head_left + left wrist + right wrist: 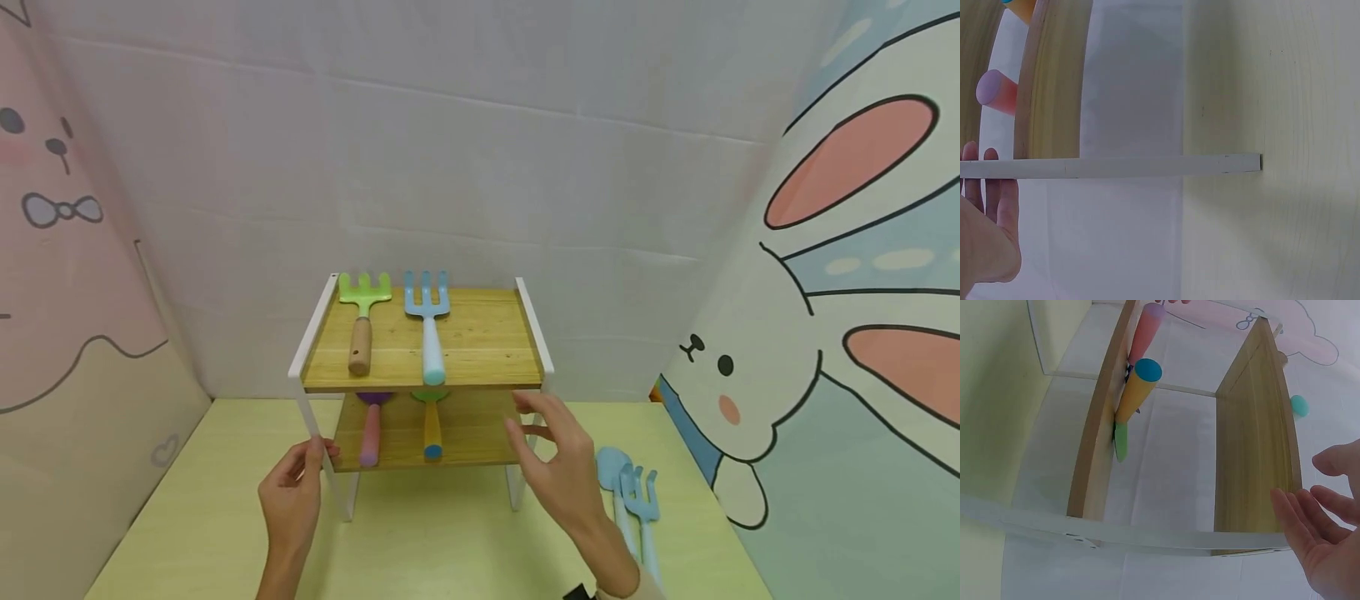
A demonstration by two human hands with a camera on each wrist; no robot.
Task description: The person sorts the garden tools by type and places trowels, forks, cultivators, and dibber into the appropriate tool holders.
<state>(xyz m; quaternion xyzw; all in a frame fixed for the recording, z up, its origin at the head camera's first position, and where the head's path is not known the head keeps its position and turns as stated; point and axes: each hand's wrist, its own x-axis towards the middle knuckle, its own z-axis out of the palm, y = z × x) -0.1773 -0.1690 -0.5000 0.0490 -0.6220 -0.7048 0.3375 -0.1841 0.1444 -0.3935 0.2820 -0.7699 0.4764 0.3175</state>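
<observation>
A two-tier rack with wooden boards and a white frame stands on the table. My left hand (292, 492) grips its left front leg (1129, 167), thumb in front and fingers behind. At the upper board's (487, 342) right front corner is my right hand (1329, 525), thumb spread from the fingers, fingertips right at the board's edge. The upper board bears a green hand rake (361, 342) with a wooden handle and a light blue hand fork (432, 342). On the lower board (480, 433) lie a pink-handled tool (371, 437) with a purple head and a yellow-handled tool (432, 429) with a green head, heads partly hidden.
Right of the rack, a light blue toy shovel (613, 471) and another light blue fork (641, 504) lie side by side on the pale table (420, 542). A white sheet (450, 167) hangs behind, with cartoon-printed cloths at both sides.
</observation>
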